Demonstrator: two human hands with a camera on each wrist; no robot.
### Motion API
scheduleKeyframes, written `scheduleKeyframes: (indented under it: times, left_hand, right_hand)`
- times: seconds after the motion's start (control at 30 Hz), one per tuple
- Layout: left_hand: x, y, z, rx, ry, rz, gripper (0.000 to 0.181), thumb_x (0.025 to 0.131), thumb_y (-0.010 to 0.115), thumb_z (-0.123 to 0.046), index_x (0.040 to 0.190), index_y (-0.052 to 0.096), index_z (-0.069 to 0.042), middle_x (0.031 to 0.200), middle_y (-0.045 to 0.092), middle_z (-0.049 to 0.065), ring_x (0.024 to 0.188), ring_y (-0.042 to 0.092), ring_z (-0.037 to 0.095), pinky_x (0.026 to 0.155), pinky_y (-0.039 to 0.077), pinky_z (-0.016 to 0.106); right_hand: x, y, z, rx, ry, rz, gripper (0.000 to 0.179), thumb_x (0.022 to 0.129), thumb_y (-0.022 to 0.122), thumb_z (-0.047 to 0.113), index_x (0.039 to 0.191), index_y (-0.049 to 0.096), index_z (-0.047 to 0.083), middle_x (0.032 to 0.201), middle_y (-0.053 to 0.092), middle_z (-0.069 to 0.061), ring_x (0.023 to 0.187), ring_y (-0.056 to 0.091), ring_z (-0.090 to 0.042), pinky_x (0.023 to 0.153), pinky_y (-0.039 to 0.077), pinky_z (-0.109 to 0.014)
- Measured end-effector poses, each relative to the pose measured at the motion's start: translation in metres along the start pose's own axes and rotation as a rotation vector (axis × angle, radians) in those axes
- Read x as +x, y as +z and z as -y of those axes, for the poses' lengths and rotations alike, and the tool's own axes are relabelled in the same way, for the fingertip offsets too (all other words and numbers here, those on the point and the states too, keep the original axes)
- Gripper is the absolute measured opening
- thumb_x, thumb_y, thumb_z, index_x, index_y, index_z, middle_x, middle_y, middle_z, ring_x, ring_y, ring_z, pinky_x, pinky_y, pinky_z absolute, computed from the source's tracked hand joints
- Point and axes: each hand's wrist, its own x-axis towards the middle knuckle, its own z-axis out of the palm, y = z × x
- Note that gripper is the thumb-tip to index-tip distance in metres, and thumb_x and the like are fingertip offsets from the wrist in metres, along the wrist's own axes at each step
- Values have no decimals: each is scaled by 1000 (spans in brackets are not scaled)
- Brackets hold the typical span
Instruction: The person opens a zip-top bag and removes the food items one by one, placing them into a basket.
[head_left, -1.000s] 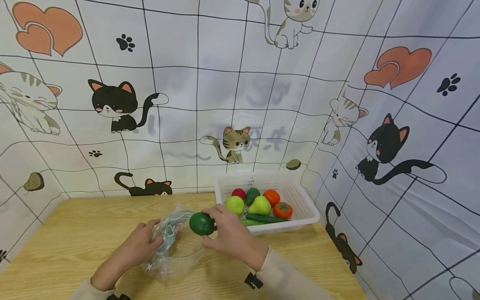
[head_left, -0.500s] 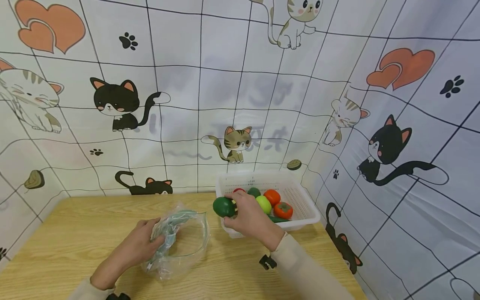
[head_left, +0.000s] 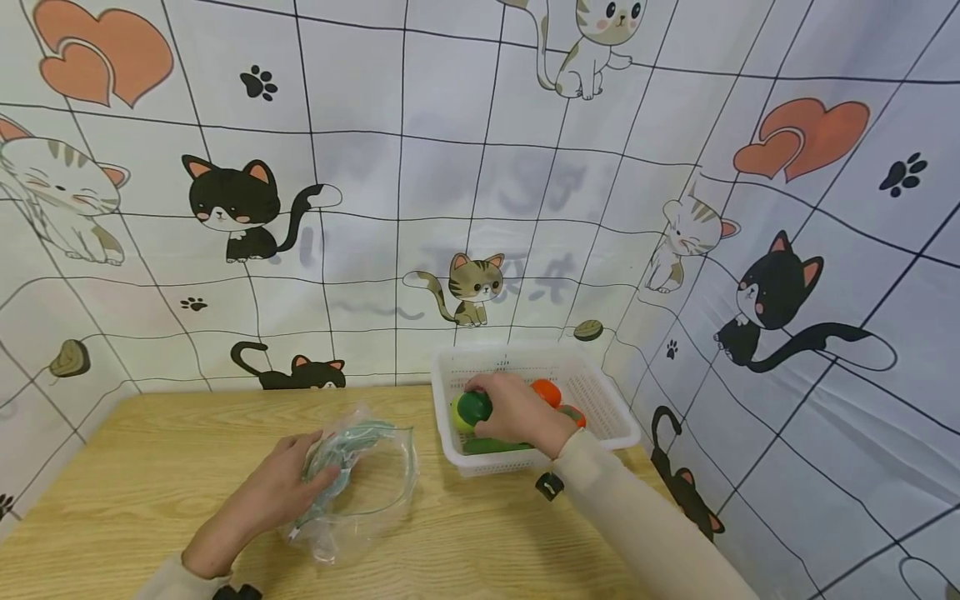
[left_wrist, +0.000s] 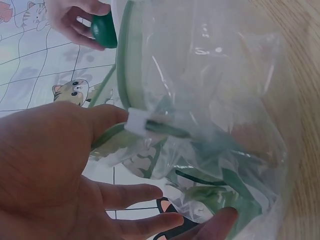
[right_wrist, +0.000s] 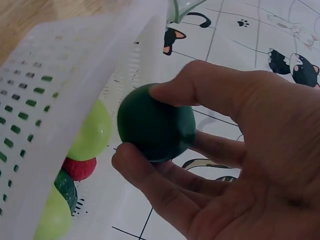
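My right hand (head_left: pixel 517 408) pinches a smooth, dark green, rounded fruit (head_left: pixel 474 407) between thumb and fingers over the left part of a white perforated plastic basket (head_left: pixel 480 467). In the right wrist view the fruit (right_wrist: pixel 155 125) sits beside the basket's wall, near a light green fruit (right_wrist: pixel 92 130). To the left, my left hand (head_left: pixel 281 492) grips a clear plastic zip bag (head_left: pixel 345 454) with green trim by its left side. The bag lies on the table with its mouth spread toward the basket. What is inside the bag cannot be made out.
The basket also holds a tomato (head_left: pixel 546 392), a persimmon (head_left: pixel 573 414) partly hidden by my hand, and a cucumber (head_left: pixel 495 446). A red item (right_wrist: pixel 81 169) shows in the right wrist view. A cat-print curtain (head_left: pixel 375 208) stands behind the wooden table (head_left: pixel 172 450).
My right hand has carried the dark green fruit rightward from beside the bag to over the basket. The left hand has stayed on the bag, almost still.
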Motion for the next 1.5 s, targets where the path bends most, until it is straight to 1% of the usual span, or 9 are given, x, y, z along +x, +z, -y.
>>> scheduleKeyframes:
  times: [0.13,0.27,0.37,0.43,0.6,0.8,1.03,1.3,1.5]
  left_hand:
    - [-1,0,-3,1,1,-17,82,115,74,-41,170,46,13,164,50,48,149,55,70,116,52,80]
    - [-2,-2,-5,15,3,-34,82,113,77,-43,169,48,11,164,49,49,145,54,76,112,52,84]
    - [-1,-3,-7,21,9,-46,83,111,79,-43,168,51,9,166,47,49,144,50,80,111,50,88]
    - [0,-3,-9,22,13,-51,82,110,80,-43,168,52,8,167,47,50,144,50,81,111,49,89]
    - [3,-2,-11,21,41,-63,80,110,81,-42,166,55,8,166,50,47,145,52,78,113,49,87]
    - [5,0,-11,7,69,-69,76,110,81,-40,163,58,9,165,55,43,146,55,74,115,50,85]
    - [7,2,-9,-2,65,-46,75,111,80,-39,163,57,10,166,54,44,150,54,71,118,50,82]
    - [7,5,-8,3,81,-48,74,110,81,-37,162,59,10,164,56,43,149,58,67,118,53,78]
    - [7,5,-9,6,72,-45,74,110,82,-36,162,58,9,165,55,43,150,57,67,119,52,79]
  right_hand:
    - [8,-1,-1,-54,17,68,59,89,95,9,145,77,2,142,81,-13,102,70,-20,88,66,-36]
    - [17,0,2,-96,52,134,57,91,94,12,145,77,4,140,81,-12,100,67,-20,87,63,-35]
    - [23,2,4,-105,74,176,56,92,93,12,145,77,4,138,80,-12,101,67,-22,89,63,-37]
    - [26,5,4,-107,81,199,57,92,94,12,145,76,4,140,79,-12,104,67,-22,93,64,-39]
    - [32,9,5,-126,74,244,57,94,92,10,147,75,1,149,77,-14,113,67,-23,101,64,-41]
    - [36,12,7,-138,81,255,58,93,93,7,148,75,0,150,76,-16,119,68,-25,107,64,-44]
    - [38,15,9,-160,79,242,59,93,94,5,149,74,2,152,75,-17,126,67,-28,113,62,-47]
    - [36,20,8,-150,104,252,59,91,100,12,145,76,4,152,76,-14,132,70,-26,118,62,-47]
    - [35,20,9,-136,109,237,59,94,99,14,147,76,3,156,74,-15,144,67,-31,124,58,-50]
